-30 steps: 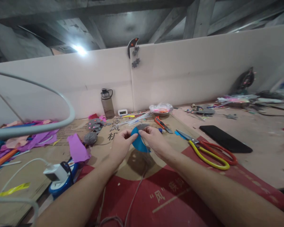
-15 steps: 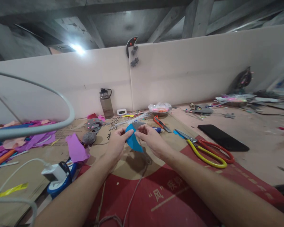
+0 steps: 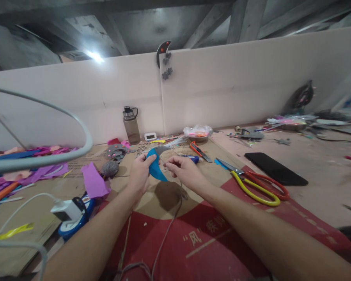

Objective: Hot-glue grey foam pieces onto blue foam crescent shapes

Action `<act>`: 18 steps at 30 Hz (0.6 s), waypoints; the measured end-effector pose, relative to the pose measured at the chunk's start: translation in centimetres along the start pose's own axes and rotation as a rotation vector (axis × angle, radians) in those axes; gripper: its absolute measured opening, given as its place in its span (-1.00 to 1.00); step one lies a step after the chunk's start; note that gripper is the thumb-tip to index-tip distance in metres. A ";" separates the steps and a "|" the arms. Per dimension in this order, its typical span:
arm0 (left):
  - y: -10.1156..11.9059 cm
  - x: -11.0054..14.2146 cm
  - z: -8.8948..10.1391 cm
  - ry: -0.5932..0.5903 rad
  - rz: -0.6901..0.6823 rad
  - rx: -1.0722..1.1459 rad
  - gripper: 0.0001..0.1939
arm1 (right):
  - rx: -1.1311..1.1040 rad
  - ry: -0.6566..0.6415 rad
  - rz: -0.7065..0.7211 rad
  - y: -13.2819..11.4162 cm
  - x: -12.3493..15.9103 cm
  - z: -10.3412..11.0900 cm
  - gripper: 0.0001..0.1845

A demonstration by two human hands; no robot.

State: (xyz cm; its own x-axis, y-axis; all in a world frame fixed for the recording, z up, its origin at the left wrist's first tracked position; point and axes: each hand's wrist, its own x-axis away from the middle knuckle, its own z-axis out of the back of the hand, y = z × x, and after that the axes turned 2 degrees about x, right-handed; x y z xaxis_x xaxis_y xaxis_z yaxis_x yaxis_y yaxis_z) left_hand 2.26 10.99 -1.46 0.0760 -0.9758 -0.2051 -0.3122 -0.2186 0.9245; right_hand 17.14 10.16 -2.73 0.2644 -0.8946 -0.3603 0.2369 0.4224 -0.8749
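Note:
My left hand (image 3: pixel 139 173) pinches a crescent-shaped piece (image 3: pixel 156 170), blue over most of its face and grey at the upper tip. Just right of it, my right hand (image 3: pixel 185 171) has thumb and fingertips pressed together on a thin grey strand of yarn (image 3: pixel 173 222). The strand reaches toward the crescent's inner edge, and more of it trails down over the red and brown cardboard (image 3: pixel 222 253). Both hands are raised above the cardboard, with a shadow under them. A ball of grey yarn (image 3: pixel 110 169) lies to the left.
Yellow-and-red scissors (image 3: pixel 248 183), a black phone (image 3: pixel 275 168) and an orange utility knife (image 3: pixel 200 151) lie on the right. A bottle (image 3: pixel 131 127) stands at the back. Purple felt (image 3: pixel 94 181) and a charger on a blue power strip (image 3: pixel 76 226) lie left. A pale curved tube (image 3: pixel 76 125) crosses the left foreground.
My right hand has come off the crescent and now pinches the strand beside it. My left hand has shifted slightly left and up with the crescent.

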 end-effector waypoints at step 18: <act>2.7 -2.8 2.6 0.136 -0.101 0.144 -0.86 | 0.548 0.009 -0.065 0.5 -1.0 4.7 -0.62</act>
State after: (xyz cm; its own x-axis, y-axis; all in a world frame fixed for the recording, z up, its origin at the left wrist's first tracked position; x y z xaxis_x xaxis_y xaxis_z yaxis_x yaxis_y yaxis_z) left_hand -1.27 13.09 0.71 0.2382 -0.9410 -0.2403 -0.4279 -0.3238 0.8438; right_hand 21.42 12.01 -1.29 0.2254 -0.9217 -0.3158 0.7049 0.3780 -0.6002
